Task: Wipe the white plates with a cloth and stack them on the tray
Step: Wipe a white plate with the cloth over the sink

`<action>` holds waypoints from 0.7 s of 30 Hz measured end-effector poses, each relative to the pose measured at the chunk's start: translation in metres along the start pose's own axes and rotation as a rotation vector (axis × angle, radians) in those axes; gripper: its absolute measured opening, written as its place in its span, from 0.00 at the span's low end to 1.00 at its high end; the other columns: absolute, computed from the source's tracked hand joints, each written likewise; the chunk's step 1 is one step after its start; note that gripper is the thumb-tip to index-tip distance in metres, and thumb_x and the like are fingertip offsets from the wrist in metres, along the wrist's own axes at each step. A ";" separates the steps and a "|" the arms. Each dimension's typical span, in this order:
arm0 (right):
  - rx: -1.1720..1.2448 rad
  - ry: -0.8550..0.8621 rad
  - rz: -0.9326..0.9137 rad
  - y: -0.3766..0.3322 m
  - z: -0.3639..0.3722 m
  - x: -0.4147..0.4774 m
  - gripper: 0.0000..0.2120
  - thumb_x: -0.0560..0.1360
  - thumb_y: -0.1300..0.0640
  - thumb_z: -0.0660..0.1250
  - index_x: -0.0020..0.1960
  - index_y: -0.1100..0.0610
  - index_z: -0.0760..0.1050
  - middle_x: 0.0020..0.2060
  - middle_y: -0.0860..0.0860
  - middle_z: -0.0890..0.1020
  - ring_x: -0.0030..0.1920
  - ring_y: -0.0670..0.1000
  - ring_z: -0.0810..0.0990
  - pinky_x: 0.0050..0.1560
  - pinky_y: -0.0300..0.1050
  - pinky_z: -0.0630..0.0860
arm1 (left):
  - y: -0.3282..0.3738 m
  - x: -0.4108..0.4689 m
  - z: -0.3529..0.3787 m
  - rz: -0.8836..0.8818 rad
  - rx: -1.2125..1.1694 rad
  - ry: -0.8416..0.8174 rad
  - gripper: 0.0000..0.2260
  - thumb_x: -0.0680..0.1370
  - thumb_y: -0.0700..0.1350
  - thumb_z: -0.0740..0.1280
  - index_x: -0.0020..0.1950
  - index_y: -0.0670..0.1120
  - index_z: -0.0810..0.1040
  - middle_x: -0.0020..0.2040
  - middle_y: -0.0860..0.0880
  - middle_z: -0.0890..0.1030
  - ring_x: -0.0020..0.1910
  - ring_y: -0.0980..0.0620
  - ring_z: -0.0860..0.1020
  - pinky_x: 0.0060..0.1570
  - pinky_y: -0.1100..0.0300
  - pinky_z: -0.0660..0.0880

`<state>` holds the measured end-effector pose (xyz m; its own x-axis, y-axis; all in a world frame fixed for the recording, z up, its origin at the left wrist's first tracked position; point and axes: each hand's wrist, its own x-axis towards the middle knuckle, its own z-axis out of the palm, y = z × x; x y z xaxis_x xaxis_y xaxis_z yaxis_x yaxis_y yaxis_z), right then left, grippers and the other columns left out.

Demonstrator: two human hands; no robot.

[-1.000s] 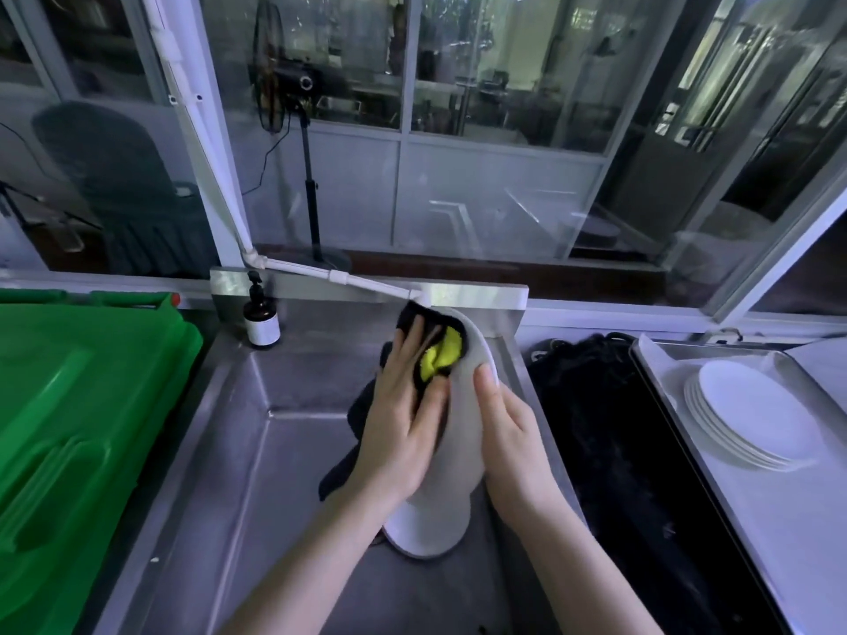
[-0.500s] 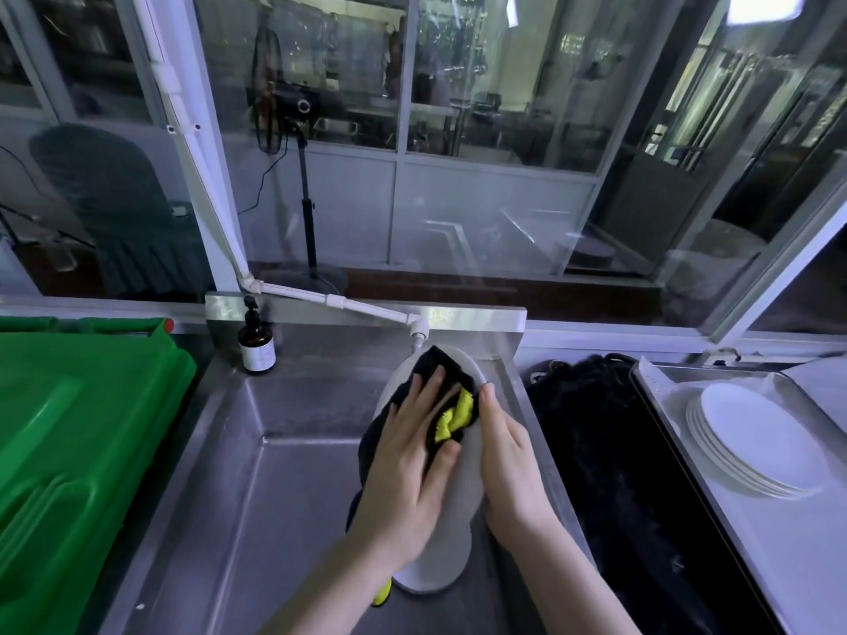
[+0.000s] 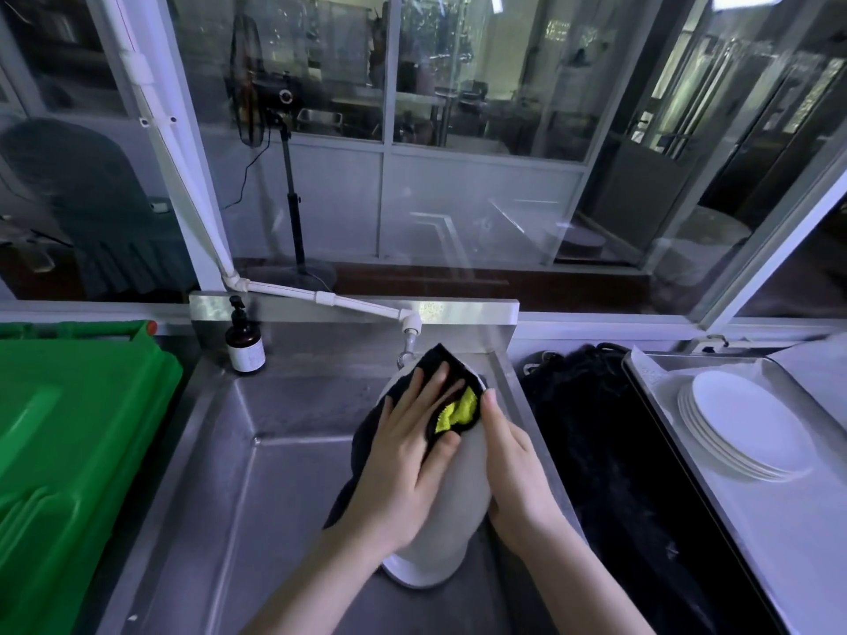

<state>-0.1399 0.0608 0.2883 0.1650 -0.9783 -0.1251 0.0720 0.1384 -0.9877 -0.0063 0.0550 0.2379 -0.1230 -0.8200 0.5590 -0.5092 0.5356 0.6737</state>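
Wiping is the step in hand: at 6 o'clock, over the sink (image 3: 256, 497), the left hand (image 3: 403, 456) presses the black-and-yellow cloth (image 3: 453, 412) to the upended white plate (image 3: 463, 488) with flat, spread fingers (image 3: 437, 375), while the right hand (image 3: 518, 474) grips the plate's right rim, thumb in front, other fingers curled out of sight behind. Next, I judge, the wiped plate must travel to 3 o'clock and settle flat on the stack of plates (image 3: 747, 428) on the tray (image 3: 806, 566). Hard to tell whether the plate's lower rim touches the sink floor; the tray's near end is cut off.
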 end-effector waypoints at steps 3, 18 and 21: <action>0.036 0.024 0.030 0.003 0.001 0.000 0.22 0.75 0.35 0.66 0.54 0.52 0.85 0.53 0.58 0.86 0.58 0.60 0.83 0.60 0.59 0.80 | -0.008 0.010 -0.008 -0.137 -0.148 0.000 0.22 0.83 0.58 0.53 0.77 0.60 0.60 0.78 0.59 0.63 0.77 0.57 0.59 0.75 0.58 0.56; 0.153 0.054 0.173 -0.003 -0.014 0.003 0.19 0.73 0.43 0.70 0.52 0.56 0.86 0.51 0.61 0.86 0.52 0.60 0.86 0.45 0.49 0.83 | -0.022 0.013 -0.019 -0.222 -0.129 -0.035 0.22 0.81 0.53 0.56 0.76 0.57 0.61 0.77 0.57 0.62 0.78 0.61 0.56 0.77 0.56 0.55; 0.242 0.100 0.133 -0.008 -0.024 0.005 0.16 0.73 0.41 0.70 0.51 0.51 0.87 0.52 0.58 0.87 0.52 0.58 0.86 0.43 0.46 0.83 | -0.031 0.003 -0.025 -0.326 -0.205 0.061 0.21 0.81 0.53 0.55 0.75 0.55 0.66 0.75 0.53 0.68 0.76 0.53 0.63 0.74 0.53 0.62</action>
<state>-0.1629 0.0509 0.2932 0.0920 -0.9577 -0.2726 0.2907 0.2877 -0.9126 0.0305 0.0414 0.2308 0.0715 -0.9437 0.3231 -0.3318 0.2830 0.8999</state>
